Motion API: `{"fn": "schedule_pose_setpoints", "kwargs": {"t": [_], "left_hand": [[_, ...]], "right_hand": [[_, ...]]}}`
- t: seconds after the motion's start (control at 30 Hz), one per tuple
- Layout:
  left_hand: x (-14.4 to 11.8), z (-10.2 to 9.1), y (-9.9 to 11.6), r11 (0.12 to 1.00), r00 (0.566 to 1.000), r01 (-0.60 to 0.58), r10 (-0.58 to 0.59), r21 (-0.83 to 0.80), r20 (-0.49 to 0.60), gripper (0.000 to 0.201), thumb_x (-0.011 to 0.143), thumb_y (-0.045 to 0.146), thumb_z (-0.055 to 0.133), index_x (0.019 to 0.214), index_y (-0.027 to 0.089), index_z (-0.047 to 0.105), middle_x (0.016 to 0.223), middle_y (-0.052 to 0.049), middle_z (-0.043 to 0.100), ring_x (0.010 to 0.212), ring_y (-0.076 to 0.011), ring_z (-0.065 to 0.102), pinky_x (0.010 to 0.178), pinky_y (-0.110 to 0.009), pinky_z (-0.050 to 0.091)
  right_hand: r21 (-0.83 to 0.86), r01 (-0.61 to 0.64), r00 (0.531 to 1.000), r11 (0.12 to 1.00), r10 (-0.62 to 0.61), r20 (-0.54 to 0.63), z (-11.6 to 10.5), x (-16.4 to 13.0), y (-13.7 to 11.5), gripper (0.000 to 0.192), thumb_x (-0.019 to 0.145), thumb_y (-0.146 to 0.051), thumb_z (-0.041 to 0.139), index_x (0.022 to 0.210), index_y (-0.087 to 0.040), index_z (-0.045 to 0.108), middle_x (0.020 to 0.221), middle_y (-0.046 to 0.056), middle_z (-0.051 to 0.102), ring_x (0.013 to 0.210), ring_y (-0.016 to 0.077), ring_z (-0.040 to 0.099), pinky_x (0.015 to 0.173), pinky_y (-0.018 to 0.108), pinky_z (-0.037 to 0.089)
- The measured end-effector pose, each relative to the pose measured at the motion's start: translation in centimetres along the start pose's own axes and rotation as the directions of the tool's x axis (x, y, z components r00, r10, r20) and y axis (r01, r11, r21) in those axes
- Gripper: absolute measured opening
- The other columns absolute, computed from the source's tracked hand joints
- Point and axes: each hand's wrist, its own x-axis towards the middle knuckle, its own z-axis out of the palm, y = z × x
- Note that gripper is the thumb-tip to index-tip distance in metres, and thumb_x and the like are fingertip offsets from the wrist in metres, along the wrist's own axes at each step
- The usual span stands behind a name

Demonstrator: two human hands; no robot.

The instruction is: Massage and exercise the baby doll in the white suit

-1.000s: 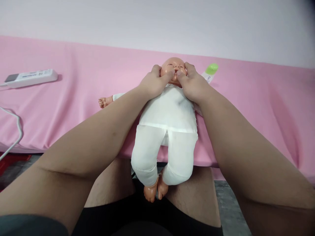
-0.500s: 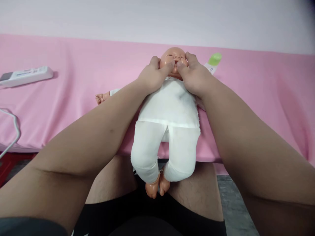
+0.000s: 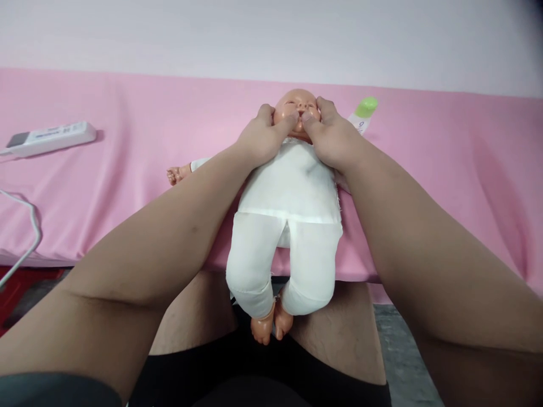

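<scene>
Head view, single entry. Doll (image 3: 292, 192): baby figure in white cloth shirt and trousers, lying on its back between my two forearms, head away from me, bare feet hanging over the near edge of the pink sheet (image 3: 127, 169) above my lap.

Left hand (image 3: 263, 138): resting on the doll's upper chest, fingers curled round the left side of the doll's head, thumb pressed against its cheek just beside the mouth. Closed on the head, gripping it.

Right hand (image 3: 333, 138): mirror position on the other side, fingers wrapped behind that side of the head, thumb on the cheek, its tip almost meeting my left thumb at the doll's mouth. Also clamped on the head.

Doll's arm (image 3: 182, 172): stretched out sideways on the sheet, to the left of my left wrist, small bare hand at the end; the other arm is hidden under my right forearm.

Tube with green cap (image 3: 362, 113): white body, lying on the sheet just beyond my right hand, partly hidden by it.

White handheld device (image 3: 51, 137): flat on the sheet, well apart to the left of my left hand.

White cable (image 3: 29, 237): looping over the sheet's near edge, far left.
</scene>
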Motion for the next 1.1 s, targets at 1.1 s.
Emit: {"fn": "schedule_pose_setpoints", "kwargs": {"t": [1.1], "left_hand": [[-0.3,-0.5,-0.1,1.0,1.0,-0.007,0.006,0.031,0.02,0.062,0.085,0.068,0.044,0.125,0.021,0.05,0.13,-0.015,0.062,0.112,-0.0301,0.059,0.092,-0.038,0.043]], "right_hand": [[-0.015,-0.051,0.999,0.999,0.051,0.002,0.1,-0.3,-0.5,0.076,0.09,-0.067,0.04,0.154,-0.027,0.027,0.15,0.007,0.044,0.137,0.0337,0.043,0.115,0.054,0.031]]}}
